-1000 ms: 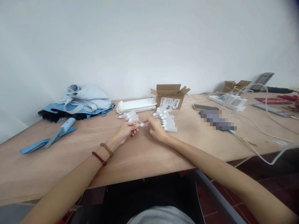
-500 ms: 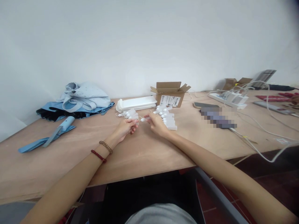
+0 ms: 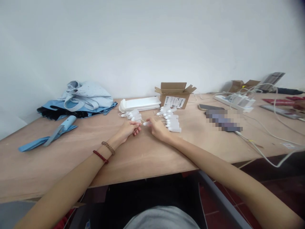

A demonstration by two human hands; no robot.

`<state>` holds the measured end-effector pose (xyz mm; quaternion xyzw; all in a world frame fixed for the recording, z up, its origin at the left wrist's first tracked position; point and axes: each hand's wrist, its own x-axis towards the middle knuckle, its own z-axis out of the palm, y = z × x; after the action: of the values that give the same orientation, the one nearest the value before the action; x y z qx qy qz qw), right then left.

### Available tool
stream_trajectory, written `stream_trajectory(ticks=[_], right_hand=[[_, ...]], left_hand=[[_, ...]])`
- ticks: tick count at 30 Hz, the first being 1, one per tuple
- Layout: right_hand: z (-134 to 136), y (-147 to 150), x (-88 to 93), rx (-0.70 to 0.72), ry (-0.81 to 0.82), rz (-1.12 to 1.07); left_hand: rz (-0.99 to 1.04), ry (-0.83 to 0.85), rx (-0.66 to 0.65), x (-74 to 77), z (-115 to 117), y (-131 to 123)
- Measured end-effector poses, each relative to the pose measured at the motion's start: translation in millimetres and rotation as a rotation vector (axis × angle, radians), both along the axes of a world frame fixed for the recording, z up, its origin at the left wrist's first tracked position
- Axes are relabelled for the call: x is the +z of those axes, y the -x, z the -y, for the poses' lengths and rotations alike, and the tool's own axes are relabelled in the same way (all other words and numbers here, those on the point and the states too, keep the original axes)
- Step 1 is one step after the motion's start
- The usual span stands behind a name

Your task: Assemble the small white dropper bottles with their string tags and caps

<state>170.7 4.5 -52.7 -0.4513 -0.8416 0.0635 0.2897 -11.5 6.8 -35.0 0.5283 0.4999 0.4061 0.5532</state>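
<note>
Several small white bottles with thin strings lie in a row [image 3: 173,122] to the right of my right hand [image 3: 157,128]. The fingers of that hand pinch one white bottle [image 3: 147,123] whose narrow tip points left. My left hand [image 3: 129,129] is closed just left of it, fingers curled; what it grips, perhaps a string, is too small to make out. Behind my left hand sits a smaller group of white bottles [image 3: 133,115]. Both hands are low over the wooden table [image 3: 143,156], a short gap apart.
Behind the bottles are a stack of white packets [image 3: 140,103] and an open cardboard box [image 3: 175,97]. A blue umbrella [image 3: 63,127] and folded cloth bag [image 3: 88,97] lie left. Phones [image 3: 211,107], a power strip [image 3: 234,101] and cables are right.
My right hand has shifted slightly left and down, away from the bottle row, showing more of its strings. My left hand is nearly still. The view has moved slightly.
</note>
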Motion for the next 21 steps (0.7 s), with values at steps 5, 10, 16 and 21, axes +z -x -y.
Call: stream_trajectory(ticks=[5,10,16,21], right_hand=[[5.1,3.9,-3.5,-0.056,0.047,0.091],[6.1,5.1,-3.9,-0.063,0.054,0.116],[6.7,5.0,-2.7,-0.062,0.052,0.137],[6.6,6.1,-2.6,-0.061,0.041,0.146]], left_hand=[[-0.052,-0.023,0.013,-1.5,0.5,-1.2],[-0.13,-0.068,0.006,-1.7,2.5,-4.0],[-0.237,-0.121,0.018,-5.0,2.3,-6.0],[-0.168,-0.091,0.03,-7.8,1.0,-6.2]])
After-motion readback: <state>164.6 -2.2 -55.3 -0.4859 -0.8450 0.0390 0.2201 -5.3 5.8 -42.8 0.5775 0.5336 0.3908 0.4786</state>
